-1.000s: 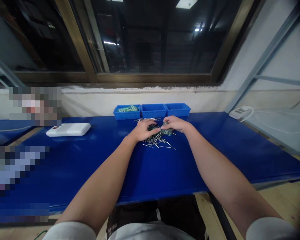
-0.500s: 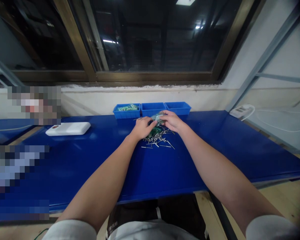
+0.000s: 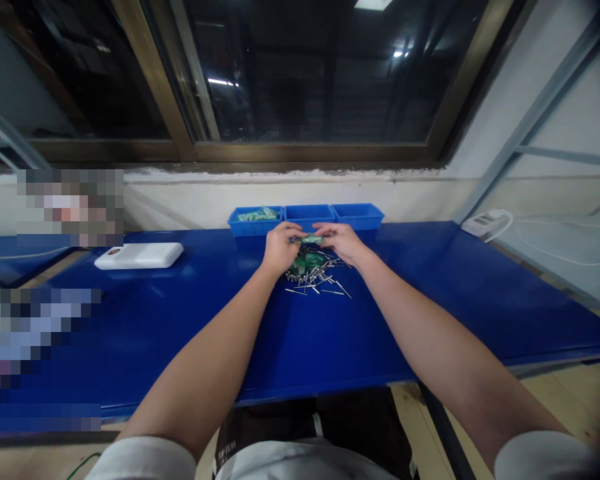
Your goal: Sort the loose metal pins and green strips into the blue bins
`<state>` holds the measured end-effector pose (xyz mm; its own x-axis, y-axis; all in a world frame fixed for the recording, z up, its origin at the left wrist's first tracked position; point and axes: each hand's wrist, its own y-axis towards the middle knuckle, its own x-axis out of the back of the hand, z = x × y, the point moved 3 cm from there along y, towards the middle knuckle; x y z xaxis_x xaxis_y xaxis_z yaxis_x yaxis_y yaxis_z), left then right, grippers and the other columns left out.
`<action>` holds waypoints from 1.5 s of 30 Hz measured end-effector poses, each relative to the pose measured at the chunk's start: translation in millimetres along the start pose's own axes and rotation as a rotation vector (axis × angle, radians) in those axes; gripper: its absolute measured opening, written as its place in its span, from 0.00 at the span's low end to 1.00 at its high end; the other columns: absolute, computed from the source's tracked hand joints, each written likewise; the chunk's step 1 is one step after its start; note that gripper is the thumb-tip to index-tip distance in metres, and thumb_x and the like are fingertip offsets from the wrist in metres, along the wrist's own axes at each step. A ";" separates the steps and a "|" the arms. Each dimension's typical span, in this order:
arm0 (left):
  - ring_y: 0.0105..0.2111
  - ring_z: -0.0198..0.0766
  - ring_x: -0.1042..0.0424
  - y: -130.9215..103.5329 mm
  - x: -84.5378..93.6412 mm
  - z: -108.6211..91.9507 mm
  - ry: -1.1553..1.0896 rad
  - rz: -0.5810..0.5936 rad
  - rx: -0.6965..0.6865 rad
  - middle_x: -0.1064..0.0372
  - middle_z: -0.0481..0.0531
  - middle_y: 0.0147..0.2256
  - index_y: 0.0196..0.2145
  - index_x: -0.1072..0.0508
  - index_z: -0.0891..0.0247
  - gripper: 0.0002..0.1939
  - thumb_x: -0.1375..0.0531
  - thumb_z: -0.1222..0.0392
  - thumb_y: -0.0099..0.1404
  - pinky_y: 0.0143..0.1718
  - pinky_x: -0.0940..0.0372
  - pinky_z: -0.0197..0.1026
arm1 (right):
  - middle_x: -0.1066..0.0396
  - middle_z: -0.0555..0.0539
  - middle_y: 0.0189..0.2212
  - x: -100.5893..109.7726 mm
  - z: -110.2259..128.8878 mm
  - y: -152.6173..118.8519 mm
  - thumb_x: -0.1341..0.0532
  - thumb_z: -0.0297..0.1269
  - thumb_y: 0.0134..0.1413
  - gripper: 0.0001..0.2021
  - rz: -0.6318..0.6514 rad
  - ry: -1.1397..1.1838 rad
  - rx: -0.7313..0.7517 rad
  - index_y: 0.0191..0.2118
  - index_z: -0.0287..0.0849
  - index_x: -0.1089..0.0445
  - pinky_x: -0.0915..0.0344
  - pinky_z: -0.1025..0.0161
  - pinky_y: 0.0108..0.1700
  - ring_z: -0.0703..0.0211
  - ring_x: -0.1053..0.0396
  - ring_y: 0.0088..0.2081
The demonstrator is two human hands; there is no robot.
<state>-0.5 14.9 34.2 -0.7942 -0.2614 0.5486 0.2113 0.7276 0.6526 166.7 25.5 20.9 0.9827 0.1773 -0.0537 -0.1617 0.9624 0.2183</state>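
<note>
Between my two hands, just above the table, is a small green plastic bag [image 3: 312,239]. My left hand [image 3: 281,250] is closed on its left end, and some metal rivets stick out by those fingers. The fingers of my right hand [image 3: 344,243] pinch the bag's right end. Below lies a loose pile of thin metal rivets [image 3: 316,275], with another piece of green plastic [image 3: 310,259] on top of it. Behind my hands stand a blue bin with green bags [image 3: 256,227] and two more blue bins, a middle one [image 3: 307,213] and a right one [image 3: 357,215].
A white device [image 3: 140,256] lies on the blue table [image 3: 320,347] to the left. At the back right is a white power strip [image 3: 486,223] with a cable. A wall and window rise behind the bins. Blurred patches cover the far left.
My left hand has turned and moved up to the bag, its fingers now on the left end. The bag is stretched flatter between both hands. The view has shifted slightly.
</note>
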 end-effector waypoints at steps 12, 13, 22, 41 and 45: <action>0.52 0.46 0.38 -2.2 6.7 -9.7 0.268 -0.084 -0.190 0.34 0.48 0.51 0.35 0.22 0.54 0.18 0.47 0.71 0.57 0.52 0.41 0.54 | 0.34 0.44 0.52 1.6 4.0 -4.1 0.40 0.25 0.33 0.03 0.055 -0.013 0.003 0.22 0.38 0.33 0.38 0.61 0.40 0.53 0.34 0.47; 0.52 0.46 0.38 -2.3 6.8 -11.1 0.274 -0.076 -0.207 0.34 0.48 0.52 0.35 0.22 0.54 0.18 0.47 0.71 0.57 0.52 0.41 0.54 | 0.34 0.44 0.52 2.3 4.0 -4.2 0.40 0.26 0.33 0.03 0.056 -0.001 0.006 0.21 0.38 0.33 0.38 0.61 0.40 0.53 0.34 0.48; 0.50 0.43 0.35 -3.4 0.1 -12.1 0.192 0.026 -0.300 0.33 0.51 0.53 0.40 0.23 0.56 0.17 0.48 0.70 0.61 0.51 0.38 0.53 | 0.35 0.43 0.54 10.9 3.1 -3.9 0.39 0.27 0.34 0.03 0.035 0.002 0.001 0.22 0.37 0.34 0.38 0.62 0.40 0.53 0.34 0.48; 0.32 0.36 0.29 -6.0 -6.4 -8.9 -0.057 0.082 -0.011 0.28 0.50 0.33 0.57 0.40 0.62 0.23 0.47 0.58 0.65 0.41 0.34 0.43 | 0.31 0.50 0.16 0.8 4.4 -4.5 0.32 0.41 0.43 0.13 0.070 -0.024 -0.180 0.29 0.40 0.36 0.48 0.70 0.17 0.67 0.37 0.17; 0.40 0.39 0.29 -4.4 -3.9 -10.1 -0.071 0.031 -0.057 0.30 0.55 0.45 0.51 0.32 0.62 0.18 0.45 0.57 0.63 0.45 0.34 0.44 | 0.32 0.51 0.15 1.9 4.8 -4.0 0.33 0.40 0.44 0.12 0.063 -0.017 -0.163 0.28 0.40 0.36 0.47 0.70 0.17 0.68 0.37 0.16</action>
<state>7.4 6.3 34.5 -0.8247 -0.1927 0.5318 0.2664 0.6970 0.6657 169.6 21.0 24.6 0.9712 0.2365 -0.0282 -0.2346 0.9703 0.0596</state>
